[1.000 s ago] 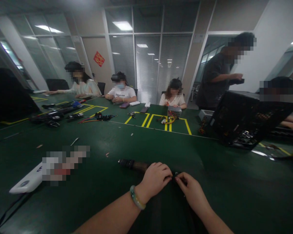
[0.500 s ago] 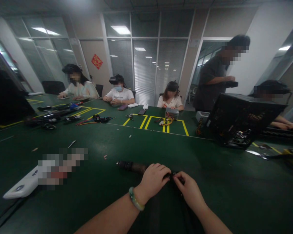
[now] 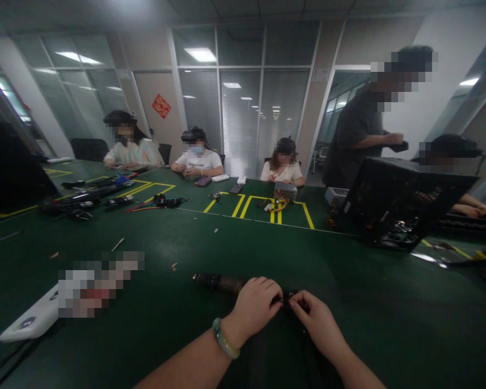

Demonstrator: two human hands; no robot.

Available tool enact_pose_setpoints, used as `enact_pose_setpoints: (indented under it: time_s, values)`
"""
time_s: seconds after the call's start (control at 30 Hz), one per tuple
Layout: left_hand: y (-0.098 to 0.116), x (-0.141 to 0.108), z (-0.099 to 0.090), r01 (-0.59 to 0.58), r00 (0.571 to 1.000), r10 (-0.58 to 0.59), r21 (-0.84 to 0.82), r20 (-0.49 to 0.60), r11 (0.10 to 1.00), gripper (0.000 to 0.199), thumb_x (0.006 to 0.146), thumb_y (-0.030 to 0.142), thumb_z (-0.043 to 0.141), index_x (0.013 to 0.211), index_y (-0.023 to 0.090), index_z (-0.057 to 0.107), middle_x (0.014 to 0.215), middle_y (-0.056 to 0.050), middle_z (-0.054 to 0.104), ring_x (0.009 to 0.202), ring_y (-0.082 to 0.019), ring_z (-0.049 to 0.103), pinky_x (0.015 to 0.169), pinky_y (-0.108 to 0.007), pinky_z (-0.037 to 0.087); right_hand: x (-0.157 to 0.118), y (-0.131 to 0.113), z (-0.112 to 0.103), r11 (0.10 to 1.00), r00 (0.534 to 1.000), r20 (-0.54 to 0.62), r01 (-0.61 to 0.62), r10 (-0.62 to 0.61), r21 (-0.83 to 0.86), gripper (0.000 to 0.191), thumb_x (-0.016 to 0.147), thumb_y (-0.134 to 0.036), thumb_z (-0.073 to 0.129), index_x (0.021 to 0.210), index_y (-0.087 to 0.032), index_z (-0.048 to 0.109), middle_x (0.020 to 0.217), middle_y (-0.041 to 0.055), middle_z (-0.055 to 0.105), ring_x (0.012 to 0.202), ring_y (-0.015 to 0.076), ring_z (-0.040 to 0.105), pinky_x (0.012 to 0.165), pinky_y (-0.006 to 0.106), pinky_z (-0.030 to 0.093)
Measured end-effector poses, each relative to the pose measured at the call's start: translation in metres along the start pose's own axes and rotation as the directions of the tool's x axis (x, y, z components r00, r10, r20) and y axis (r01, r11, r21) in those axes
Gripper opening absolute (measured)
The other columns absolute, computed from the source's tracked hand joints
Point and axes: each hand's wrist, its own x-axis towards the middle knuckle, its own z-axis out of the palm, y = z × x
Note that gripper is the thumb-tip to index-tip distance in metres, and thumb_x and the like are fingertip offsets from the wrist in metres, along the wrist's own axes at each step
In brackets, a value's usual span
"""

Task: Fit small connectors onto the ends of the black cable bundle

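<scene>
A dark rod-shaped tool (image 3: 227,284) with a brownish middle and a small metal tip at its left end lies in front of me on the green table. My left hand (image 3: 256,302), with a green bangle at the wrist, is closed over the tool's right part. Its thumb and forefinger meet at a small dark piece that the fingers mostly cover. Just to the right, my right hand (image 3: 314,319) is pinched at thumb and forefinger beside a dark end; what it holds is too small and dark to make out.
A white power bank-like block (image 3: 28,319) with a cable lies left, partly blurred out. Farther off are a black computer case (image 3: 405,205), a power supply (image 3: 285,192) with coloured wires, and dark cables (image 3: 162,201). Several people sit across the table (image 3: 178,237); one person (image 3: 356,124) stands.
My fingertips have drawn slightly apart, leaving a small gap between the hands. Both stay by the tool's right end. The standing person has shifted right.
</scene>
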Motion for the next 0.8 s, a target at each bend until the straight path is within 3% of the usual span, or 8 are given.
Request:
enact_pose_setpoints:
  time_s: [0.8]
  values:
    - [-0.0013,0.0005,-0.0005,-0.027,0.999,0.028,-0.023,0.024,0.999,0.008,0.088,0.022,0.059,0.096,0.024,0.06,0.1,0.002,0.062,0.094,-0.018,0.054,0.084,-0.031,0.037,0.0046,0.0074,0.0054,1.0,1.0,0.003,-0.002,0.002,-0.002,0.015,0.087,-0.033,0.057,0.082,-0.021,0.064,0.075,-0.0009,0.068,0.069,0.0173,0.062,0.059,0.023,0.043]
